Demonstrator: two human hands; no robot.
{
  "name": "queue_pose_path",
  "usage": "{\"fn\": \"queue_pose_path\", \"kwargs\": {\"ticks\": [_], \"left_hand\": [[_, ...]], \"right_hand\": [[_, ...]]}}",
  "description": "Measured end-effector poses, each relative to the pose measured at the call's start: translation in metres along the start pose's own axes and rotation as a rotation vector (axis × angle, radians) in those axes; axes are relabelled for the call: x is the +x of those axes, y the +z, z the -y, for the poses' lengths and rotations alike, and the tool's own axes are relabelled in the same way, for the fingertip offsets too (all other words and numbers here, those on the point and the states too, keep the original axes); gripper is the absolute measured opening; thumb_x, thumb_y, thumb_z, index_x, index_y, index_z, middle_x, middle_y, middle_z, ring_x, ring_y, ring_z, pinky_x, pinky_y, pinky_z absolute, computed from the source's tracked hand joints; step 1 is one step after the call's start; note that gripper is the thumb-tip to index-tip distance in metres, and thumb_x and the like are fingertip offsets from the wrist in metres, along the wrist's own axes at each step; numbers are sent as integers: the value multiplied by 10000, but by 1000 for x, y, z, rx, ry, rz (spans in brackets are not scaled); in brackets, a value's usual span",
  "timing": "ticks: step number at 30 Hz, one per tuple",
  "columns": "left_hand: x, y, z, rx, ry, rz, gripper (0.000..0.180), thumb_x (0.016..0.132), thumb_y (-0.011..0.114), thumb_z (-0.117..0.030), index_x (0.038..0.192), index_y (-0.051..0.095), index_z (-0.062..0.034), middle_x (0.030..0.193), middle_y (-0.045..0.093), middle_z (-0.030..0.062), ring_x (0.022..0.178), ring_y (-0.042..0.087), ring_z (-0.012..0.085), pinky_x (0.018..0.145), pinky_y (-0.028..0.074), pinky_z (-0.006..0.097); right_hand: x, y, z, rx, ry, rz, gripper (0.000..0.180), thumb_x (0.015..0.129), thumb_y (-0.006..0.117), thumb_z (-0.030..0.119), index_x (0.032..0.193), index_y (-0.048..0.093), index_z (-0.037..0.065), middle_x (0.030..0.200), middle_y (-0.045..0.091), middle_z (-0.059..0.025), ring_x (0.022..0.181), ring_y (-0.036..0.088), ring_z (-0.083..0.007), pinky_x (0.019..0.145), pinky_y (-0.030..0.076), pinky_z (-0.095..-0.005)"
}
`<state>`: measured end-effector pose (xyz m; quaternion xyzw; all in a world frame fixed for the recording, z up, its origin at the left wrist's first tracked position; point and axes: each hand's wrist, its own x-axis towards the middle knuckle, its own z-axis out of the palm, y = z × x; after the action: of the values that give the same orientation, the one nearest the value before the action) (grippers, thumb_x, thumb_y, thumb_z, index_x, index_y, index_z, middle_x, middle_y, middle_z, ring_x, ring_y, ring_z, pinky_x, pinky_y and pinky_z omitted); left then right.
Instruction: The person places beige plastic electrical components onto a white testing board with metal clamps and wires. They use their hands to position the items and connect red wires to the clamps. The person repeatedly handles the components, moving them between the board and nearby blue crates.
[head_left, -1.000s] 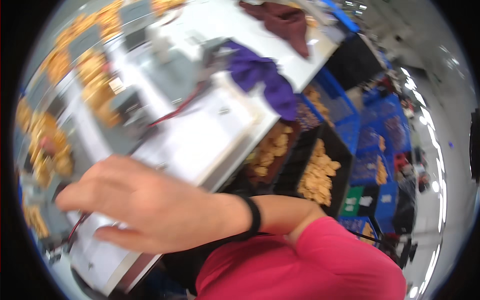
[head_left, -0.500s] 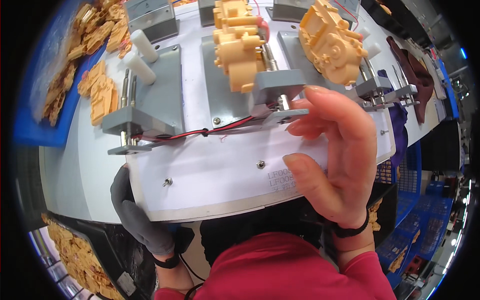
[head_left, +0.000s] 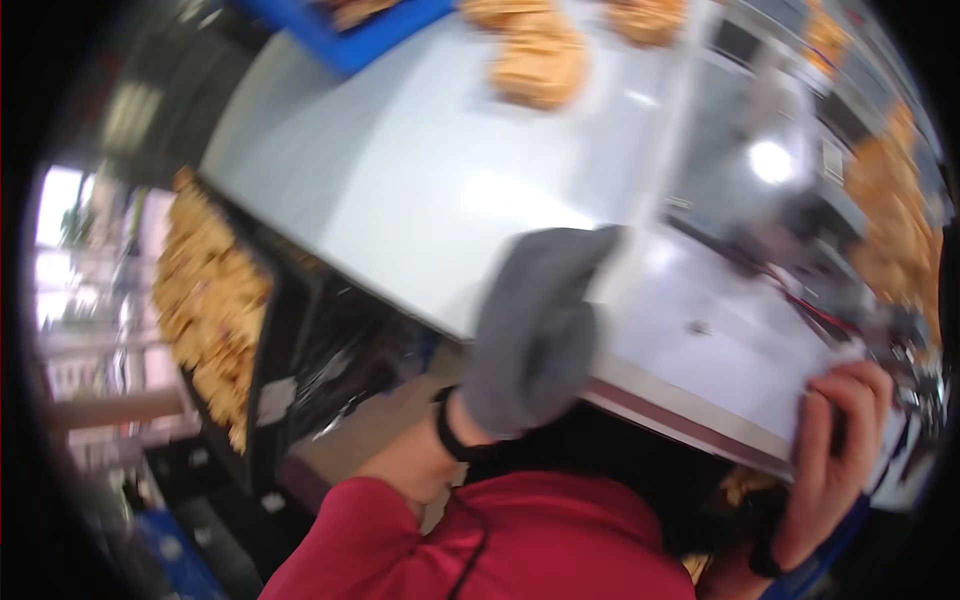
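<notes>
My left hand, in a grey glove, hovers at the left edge of the white fixture board. Its fingers and thumb look apart, with nothing seen between them, though motion smears them. My bare right hand is at the board's front edge on the right, fingers loosely bent and apart, holding nothing that I can see. Above the board, a grey clamp block with red and black wires is blurred. Beyond it stands a tan plastic moulded part, also blurred.
More tan moulded parts lie on the pale tabletop. A blue bin stands at the far left. Below the table's left edge is a black crate beside a heap of tan parts.
The view has swung left, so the board now appears at the right. My left hand has come up beside the board's edge; my right hand has lowered from the clamp to the front edge.
</notes>
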<state>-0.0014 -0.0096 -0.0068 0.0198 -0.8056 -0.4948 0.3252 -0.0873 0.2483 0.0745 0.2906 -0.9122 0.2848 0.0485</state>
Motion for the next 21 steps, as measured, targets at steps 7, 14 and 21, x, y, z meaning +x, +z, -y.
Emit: {"fn": "queue_pose_path", "kwargs": {"ticks": [7, 14, 21], "left_hand": [[-2, -3, -8, 25, 18, -24, 441, 830, 576, -16, 1269, 560, 31, 1117, 596, 192, 982, 602, 327, 843, 495, 375], [4, -1, -4, 60, 58, -42, 504, 762, 642, 16, 1261, 575, -3, 1074, 601, 178, 941, 609, 346, 806, 510, 394], [-1, -4, 0, 74, 38, 19, 418, 927, 517, -136, 1278, 540, 90, 1205, 610, 216, 1072, 580, 336, 941, 461, 400]], "right_hand": [[-4, 6, 2, -26, 29, 1, 60, 928, 522, -16, 980, 551, -16, 1030, 510, -134, 992, 509, -256, 938, 383, -334], [8, 12, 13, 78, -26, -81, 34, 864, 653, -44, 896, 657, -33, 928, 616, -139, 857, 586, -267, 778, 482, -367], [10, 8, 3, -38, -215, -30, 52, 885, 654, -19, 935, 658, -7, 899, 619, -122, 841, 591, -246, 753, 483, -361]]}}
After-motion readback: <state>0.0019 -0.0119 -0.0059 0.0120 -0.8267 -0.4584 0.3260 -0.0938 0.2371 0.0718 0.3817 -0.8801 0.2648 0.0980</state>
